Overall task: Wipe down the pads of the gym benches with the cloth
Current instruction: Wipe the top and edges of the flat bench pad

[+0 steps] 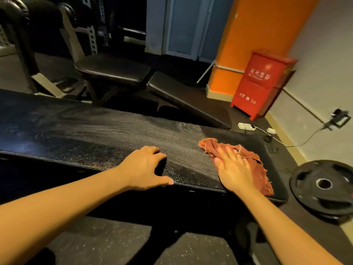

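Right hand (pixel 234 169) is spread flat on the cloth (pixel 254 165) near the bench pad's (pixel 76 131) right end; left hand (pixel 147 167), empty and half-curled, braces the near edge; I'd keep even pressure and overlap strokes.

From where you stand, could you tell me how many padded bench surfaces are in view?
3: the long pad under both hands, a small seat pad behind it, and a sloped pad right of that seat. Darker padding at top left may be more.
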`<control>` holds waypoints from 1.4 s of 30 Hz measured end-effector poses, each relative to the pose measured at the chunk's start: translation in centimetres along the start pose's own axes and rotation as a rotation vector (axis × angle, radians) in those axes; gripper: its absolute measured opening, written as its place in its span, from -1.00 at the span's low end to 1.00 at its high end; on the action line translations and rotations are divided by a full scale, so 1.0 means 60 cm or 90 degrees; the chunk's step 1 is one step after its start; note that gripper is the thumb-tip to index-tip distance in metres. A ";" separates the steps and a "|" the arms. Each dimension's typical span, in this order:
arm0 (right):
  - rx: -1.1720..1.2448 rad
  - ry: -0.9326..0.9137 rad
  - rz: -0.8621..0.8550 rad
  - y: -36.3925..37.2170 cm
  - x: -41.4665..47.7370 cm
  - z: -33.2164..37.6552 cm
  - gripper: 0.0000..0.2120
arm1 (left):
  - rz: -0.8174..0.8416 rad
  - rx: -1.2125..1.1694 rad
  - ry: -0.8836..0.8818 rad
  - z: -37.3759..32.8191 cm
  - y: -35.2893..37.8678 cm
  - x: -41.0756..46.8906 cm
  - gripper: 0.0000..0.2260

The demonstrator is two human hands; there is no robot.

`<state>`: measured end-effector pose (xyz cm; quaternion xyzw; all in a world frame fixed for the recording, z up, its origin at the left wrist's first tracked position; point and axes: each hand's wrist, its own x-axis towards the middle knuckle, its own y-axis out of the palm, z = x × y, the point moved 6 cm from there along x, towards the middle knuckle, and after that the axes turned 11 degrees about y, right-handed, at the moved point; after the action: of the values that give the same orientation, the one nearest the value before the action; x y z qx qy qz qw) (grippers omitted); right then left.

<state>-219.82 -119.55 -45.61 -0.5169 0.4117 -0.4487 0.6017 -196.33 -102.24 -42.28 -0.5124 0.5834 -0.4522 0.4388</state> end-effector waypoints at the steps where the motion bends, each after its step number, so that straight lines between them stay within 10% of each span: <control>1: 0.003 0.036 -0.042 -0.011 -0.010 -0.035 -0.49 | 0.010 0.019 0.007 -0.010 0.008 0.008 -0.11; 6: 0.061 0.141 -0.147 -0.032 -0.090 -0.110 -0.56 | 0.028 0.108 0.011 -0.042 0.040 0.027 -0.08; 10: 0.149 -0.047 -0.080 -0.008 -0.171 -0.015 -0.59 | 0.055 0.117 0.012 -0.076 0.037 0.028 -0.10; 17: 0.682 -0.114 0.367 -0.112 -0.175 0.079 -0.66 | -0.076 -0.270 0.045 -0.115 -0.059 -0.024 -0.01; 23: 0.827 -0.023 0.761 -0.130 -0.179 0.105 -0.62 | -0.291 -0.351 0.002 -0.160 -0.110 -0.047 -0.71; 27: 0.924 -0.079 0.959 -0.123 -0.201 0.111 -0.50 | -0.338 -0.518 -0.162 -0.131 -0.122 -0.079 -0.72; 34: 0.634 -0.196 0.607 -0.118 -0.203 0.086 -0.61 | -0.400 -0.647 -0.361 -0.114 -0.128 -0.120 -0.87; 36: 0.662 -0.160 0.571 -0.120 -0.204 0.084 -0.91 | -0.425 -0.659 -0.407 -0.107 -0.128 -0.134 -0.86; 42: 0.963 -0.048 0.637 -0.132 -0.208 0.071 -0.82 | -0.321 -0.802 -0.361 -0.122 -0.096 -0.157 -0.80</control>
<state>-219.83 -106.92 -36.82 0.2410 0.1634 -0.2683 0.9183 -201.46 -92.69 -34.69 -0.8833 0.4612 0.0316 0.0779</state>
